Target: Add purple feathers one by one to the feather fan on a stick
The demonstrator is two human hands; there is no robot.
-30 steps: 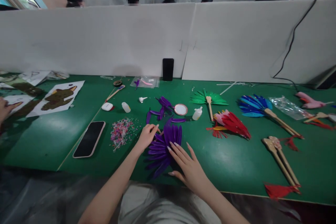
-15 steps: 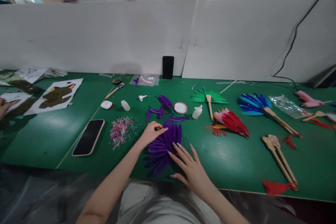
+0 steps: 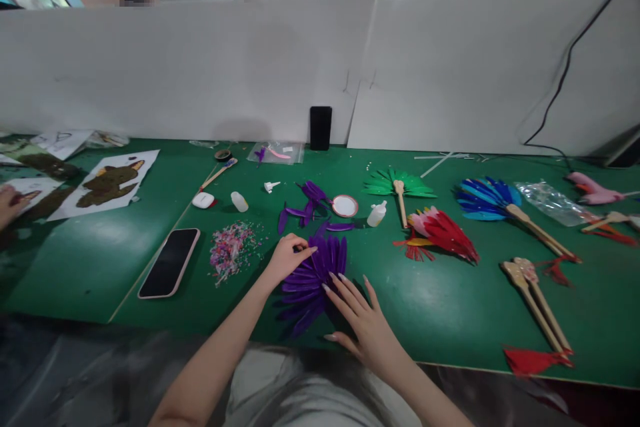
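A purple feather fan (image 3: 313,277) lies on the green table (image 3: 440,307) just in front of me. My left hand (image 3: 287,255) rests at the fan's upper left edge, fingers curled and pinching a purple feather there. My right hand (image 3: 363,323) lies flat on the fan's lower right part with fingers spread, pressing it down. Loose purple feathers (image 3: 307,207) are scattered just beyond the fan, next to a small round white dish (image 3: 345,206).
A phone (image 3: 169,262) and a heap of coloured beads (image 3: 231,248) lie to the left. Glue bottles (image 3: 376,214), green (image 3: 395,185), red (image 3: 443,232) and blue (image 3: 487,200) feather fans and wooden handles (image 3: 535,300) lie to the right. Another person's hand (image 3: 10,203) works at far left.
My left hand has curled from a loose touch into a pinch at the fan's edge. My right hand stays flat on the fan.
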